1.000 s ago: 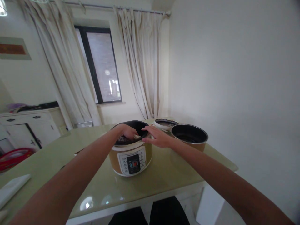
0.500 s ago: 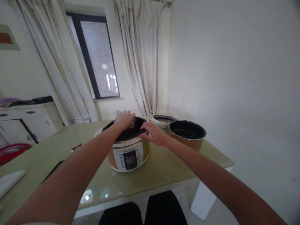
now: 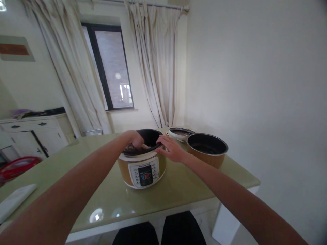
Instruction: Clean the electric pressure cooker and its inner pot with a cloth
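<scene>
On the table stands an electric cooker (image 3: 161, 166) with its lid off, its dark inside showing and its control panel facing me. My left hand (image 3: 135, 139) reaches down into the cooker at the left, fingers bent and partly hidden. It presses a crumpled greyish cloth (image 3: 129, 148) against the inner wall. My right hand (image 3: 171, 148) grips the right side of the cooker's rim, fingertips over the edge and thumb on the outside. Close to its right sits a gold-sided inner pot (image 3: 208, 159) with a dark interior.
Behind the inner pot lies a round white lid (image 3: 178, 136), underside up. A white flat object (image 3: 17, 200) rests at the left of the glossy green table (image 3: 178, 194). A red basin (image 3: 21, 166) and white cabinet (image 3: 51, 134) stand beyond the table's left side.
My left hand has gone from the cooker's far side to its near left inner wall, lower down, with the cloth. My right hand stays on the rim. The view has shifted slightly.
</scene>
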A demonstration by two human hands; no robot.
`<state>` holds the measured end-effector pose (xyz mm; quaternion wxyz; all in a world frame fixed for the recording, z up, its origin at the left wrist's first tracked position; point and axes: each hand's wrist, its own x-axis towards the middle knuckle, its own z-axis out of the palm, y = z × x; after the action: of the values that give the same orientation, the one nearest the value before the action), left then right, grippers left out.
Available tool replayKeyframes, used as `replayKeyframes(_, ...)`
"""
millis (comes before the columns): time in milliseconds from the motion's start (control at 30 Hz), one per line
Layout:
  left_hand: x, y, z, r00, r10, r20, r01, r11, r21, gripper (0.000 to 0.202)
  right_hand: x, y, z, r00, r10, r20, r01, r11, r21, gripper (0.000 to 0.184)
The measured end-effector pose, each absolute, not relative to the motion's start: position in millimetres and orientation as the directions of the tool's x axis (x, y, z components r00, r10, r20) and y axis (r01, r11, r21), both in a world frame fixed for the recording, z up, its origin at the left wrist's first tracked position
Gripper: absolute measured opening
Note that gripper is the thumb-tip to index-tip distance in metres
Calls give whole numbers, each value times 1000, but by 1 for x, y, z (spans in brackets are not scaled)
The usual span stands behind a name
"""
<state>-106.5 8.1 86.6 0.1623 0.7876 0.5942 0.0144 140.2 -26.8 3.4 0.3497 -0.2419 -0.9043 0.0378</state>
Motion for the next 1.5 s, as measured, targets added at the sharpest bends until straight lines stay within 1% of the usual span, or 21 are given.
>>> replayKeyframes(67, -94, 3, 90, 426, 860, -281, 897, -361, 254, 34, 138, -25, -1, -625, 464, 628, 442, 873, -206, 48)
replayKeyframes(100, -87, 2, 90, 475, 825, -307, 878, -419, 233, 35, 137, -25, -3, -617, 463, 636, 454, 870, -192, 50)
replayKeyframes(167, -72, 2, 88, 502, 811, -300, 865, -473, 168, 36, 135, -24, -7, -603, 457, 654, 468, 867, -174, 53)
replayKeyframes(233, -60, 5, 83, 442, 866, -234, 897, -428, 108, 38, 135, -25, -8, -589, 444, 675, 468, 869, -163, 57)
replayKeyframes(300, -55, 10, 78, 357, 919, -167, 934, -353, 54, 48, 135, -26, -6, -594, 429, 680, 471, 871, -138, 58)
replayKeyframes(400, -60, 13, 73, 227, 972, -60, 972, -230, -51, 62, 138, -28, 4, -646, 410, 644, 486, 872, -68, 52)
replayKeyframes(467, -73, 12, 74, 172, 985, -21, 978, -173, -118, 60, 140, -30, 12, -685, 399, 609, 480, 876, -33, 49)
replayKeyframes(567, -99, 6, 81, 136, 990, -27, 970, -139, -198, 49, 141, -30, 19, -716, 380, 585, 453, 891, -25, 47)
replayKeyframes(667, -120, 1, 89, 107, 987, -123, 962, -134, -239, 46, 141, -30, 18, -709, 376, 596, 443, 896, -37, 48)
replayKeyframes(733, -126, -2, 95, 89, 965, -245, 961, -147, -232, 43, 140, -30, 15, -695, 389, 605, 455, 889, -49, 49)
replayKeyframes(767, -127, -4, 98, 86, 945, -314, 964, -159, -214, 38, 140, -30, 13, -686, 398, 609, 463, 885, -57, 49)
replayKeyframes(867, -122, -10, 104, 107, 869, -483, 977, -181, -110, 21, 139, -29, 9, -668, 416, 617, 476, 876, -76, 50)
replayKeyframes(900, -118, -12, 106, 129, 848, -515, 980, -188, -62, 21, 139, -29, 8, -667, 418, 617, 478, 875, -77, 50)
replayKeyframes(967, -107, -15, 108, 202, 825, -528, 976, -214, 41, 29, 139, -27, 7, -665, 419, 618, 483, 873, -72, 49)
replayKeyframes(1033, -93, -16, 107, 304, 825, -475, 952, -278, 126, 34, 138, -25, 5, -662, 421, 620, 492, 868, -64, 49)
replayKeyframes(1067, -85, -15, 105, 351, 832, -429, 936, -320, 145, 34, 138, -24, 5, -659, 421, 623, 493, 868, -65, 50)
replayKeyframes(1167, -61, -10, 97, 419, 865, -277, 908, -407, 104, 35, 138, -22, 3, -637, 427, 641, 478, 872, -106, 52)
replayKeyframes(1233, -49, -5, 89, 391, 904, -173, 920, -390, 41, 40, 138, -22, 4, -623, 433, 651, 464, 875, -137, 54)
replayKeyframes(1367, -41, 7, 74, 257, 966, 25, 965, -255, -57, 62, 140, -24, 7, -643, 433, 632, 461, 878, -132, 54)
replayKeyframes(1433, -50, 12, 71, 215, 975, 61, 974, -210, -85, 65, 140, -25, 9, -656, 432, 619, 461, 879, -125, 51)
replayKeyframes(1500, -66, 16, 70, 193, 979, 65, 977, -186, -106, 59, 141, -27, 11, -667, 429, 608, 459, 881, -118, 49)
